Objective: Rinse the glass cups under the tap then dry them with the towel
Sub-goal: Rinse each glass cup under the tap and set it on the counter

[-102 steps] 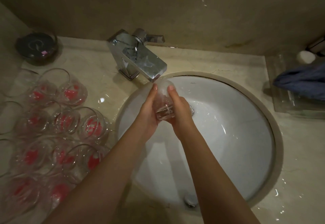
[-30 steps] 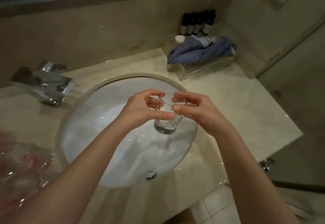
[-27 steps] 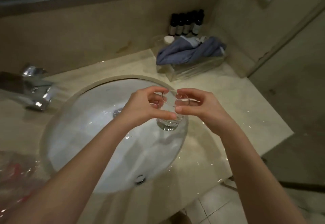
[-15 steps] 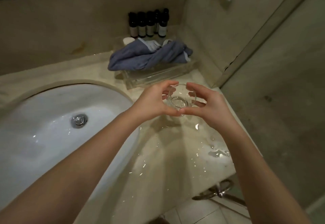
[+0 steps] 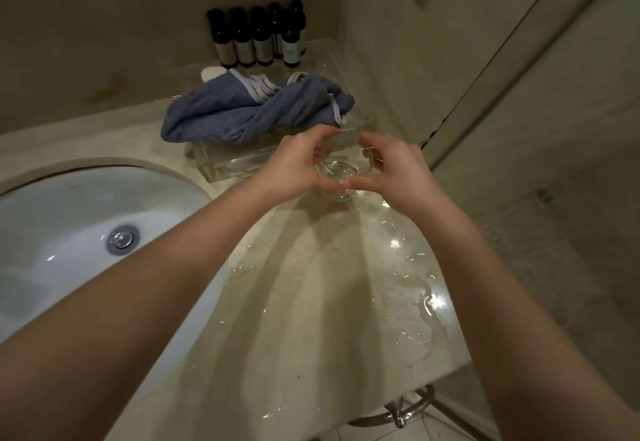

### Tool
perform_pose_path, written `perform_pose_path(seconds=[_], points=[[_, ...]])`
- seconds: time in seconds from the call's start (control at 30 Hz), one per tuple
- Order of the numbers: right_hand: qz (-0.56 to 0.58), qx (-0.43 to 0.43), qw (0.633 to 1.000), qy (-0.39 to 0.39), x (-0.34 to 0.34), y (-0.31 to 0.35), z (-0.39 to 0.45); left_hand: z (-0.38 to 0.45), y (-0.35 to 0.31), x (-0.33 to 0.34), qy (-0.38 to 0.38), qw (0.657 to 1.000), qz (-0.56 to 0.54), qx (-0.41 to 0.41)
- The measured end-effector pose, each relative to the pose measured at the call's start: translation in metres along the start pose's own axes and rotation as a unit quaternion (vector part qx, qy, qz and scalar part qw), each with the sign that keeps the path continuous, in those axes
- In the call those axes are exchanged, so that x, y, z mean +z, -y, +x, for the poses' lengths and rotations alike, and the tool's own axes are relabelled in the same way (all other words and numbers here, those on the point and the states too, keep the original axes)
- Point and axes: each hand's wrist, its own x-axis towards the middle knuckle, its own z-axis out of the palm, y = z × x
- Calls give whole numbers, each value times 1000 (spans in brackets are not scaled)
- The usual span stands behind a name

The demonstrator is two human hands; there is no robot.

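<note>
On the wet stone counter to the right of the basin, you hold one glass cup between both hands, mouth up, its base at or just above the counter; you cannot tell from here whether it touches. Your left hand curls round the cup's left side, thumb low and fingers arched over the far rim, and your right hand mirrors it on the right side, so that the two thumbs almost meet at the near wall of the glass. Just beyond your hands a blue-grey towel lies bunched across a clear tray, which sits against the back of the counter. Behind the towel a row of small dark bottles with pale labels stands against the wall, and a small white round object shows beside them, partly hidden by the cloth. The counter is pale, veined and glossy, with pooled water and scattered droplets catching the light toward its right edge. At the left, the white oval sink is set under the counter, its metal drain visible in the bowl. A beige wall runs along the back, and on the right a tiled wall meets it at a corner. Below the counter's near edge, a chrome ring-shaped fitting and pale floor tiles show.
</note>
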Motion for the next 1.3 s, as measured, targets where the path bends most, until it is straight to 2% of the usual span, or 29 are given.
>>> perform_pose_path(seconds=[0.33, 0.5, 0.67, 0.97, 1.1, 1.3], points=[[-52, 20, 998, 31, -5, -3, 6, 7, -3, 6, 12, 1000, 21, -8], [-141, -2, 989, 44, -5, 15, -2, -2, 2, -6, 51, 991, 126, -4], [-183, -63, 979, 63, 18, 60, -6, -39, 33, -57, 73, 969, 233, -28], [-188, -149, 957, 164, 132, 179, -15, -175, 121, -186, 13, 959, 248, -135], [-173, -184, 946, 202, 199, 242, -26, -249, 156, -242, -34, 957, 239, -160], [-157, -226, 923, 270, 295, 335, -49, -341, 203, -307, -59, 949, 243, -193]])
